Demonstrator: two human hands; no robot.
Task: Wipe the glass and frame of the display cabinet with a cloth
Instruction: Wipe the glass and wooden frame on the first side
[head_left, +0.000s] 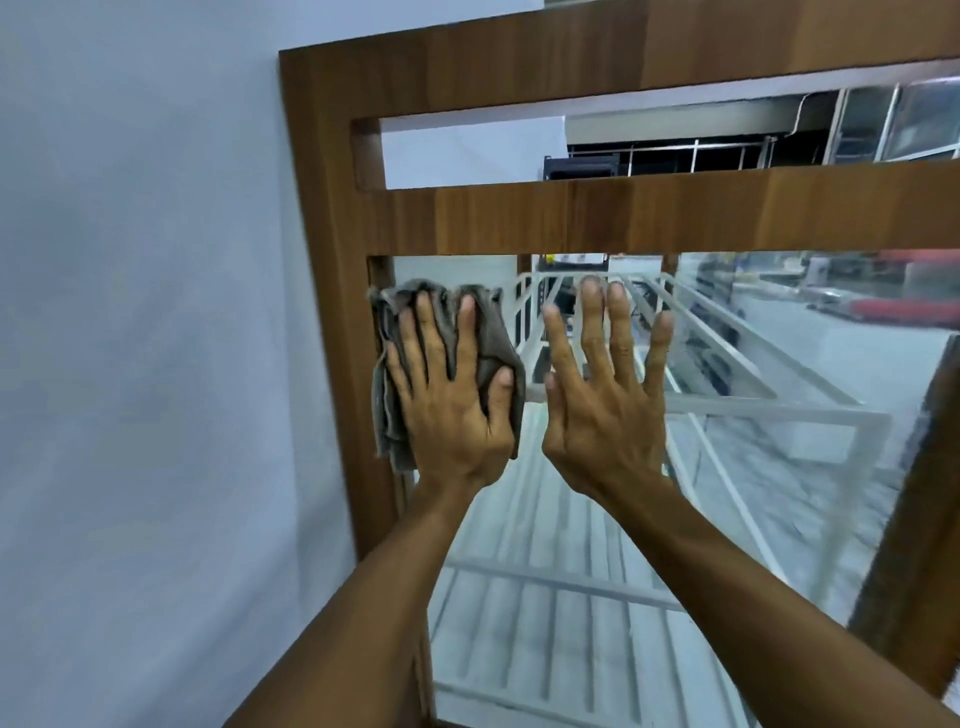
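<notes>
The left hand (449, 410) lies flat, fingers spread, pressing a grey cloth (492, 338) beneath its palm against the glass (779, 493) at the pane's top left corner, touching the wooden frame (332, 260). Just beside it, the right hand (605, 415) rests flat on the glass, fingers straight, holding nothing.

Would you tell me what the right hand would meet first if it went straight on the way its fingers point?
Probably the wooden crossbar of the cabinet frame: the right hand points up the glass pane, with only glass between. Whether it touches the glass is unclear.
</notes>
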